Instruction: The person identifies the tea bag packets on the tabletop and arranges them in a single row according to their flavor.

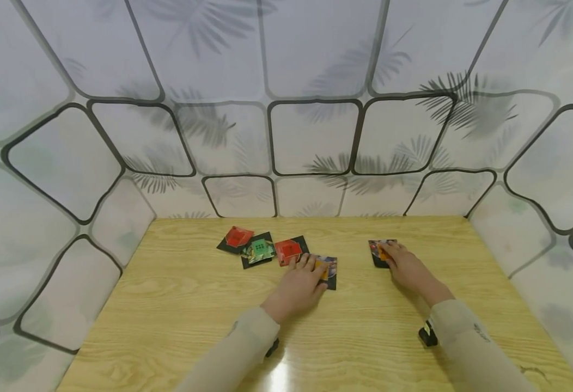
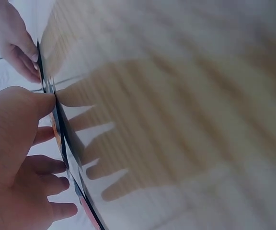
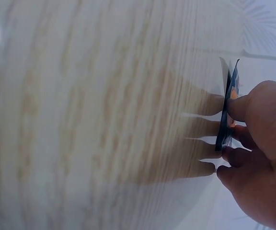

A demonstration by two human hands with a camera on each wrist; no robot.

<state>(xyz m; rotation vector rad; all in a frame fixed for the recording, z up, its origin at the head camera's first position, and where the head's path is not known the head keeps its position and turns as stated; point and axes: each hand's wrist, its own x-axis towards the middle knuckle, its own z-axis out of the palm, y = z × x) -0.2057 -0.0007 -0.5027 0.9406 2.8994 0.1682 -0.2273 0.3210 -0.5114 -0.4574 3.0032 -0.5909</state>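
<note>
In the head view my left hand [image 1: 300,283] lies spread over a flat square packet with an orange middle [image 1: 323,272] on a dark backing. The left wrist view shows the thumb and fingertips of that hand [image 2: 13,143] touching the packet's top. Farther right, my right hand [image 1: 410,270] rests its fingertips on a similar orange-and-dark packet [image 1: 377,253]. Seen from the right wrist, this packet [image 3: 230,105] has one end bent up off the table, with the thumb pressing its face. Part of each packet is hidden under the fingers.
Left of my left hand lie a red packet [image 1: 290,250], a green packet [image 1: 258,249] and another red packet [image 1: 236,238], partly overlapping. The wooden table [image 1: 193,321] meets patterned fabric walls [image 1: 311,141] at its back and sides.
</note>
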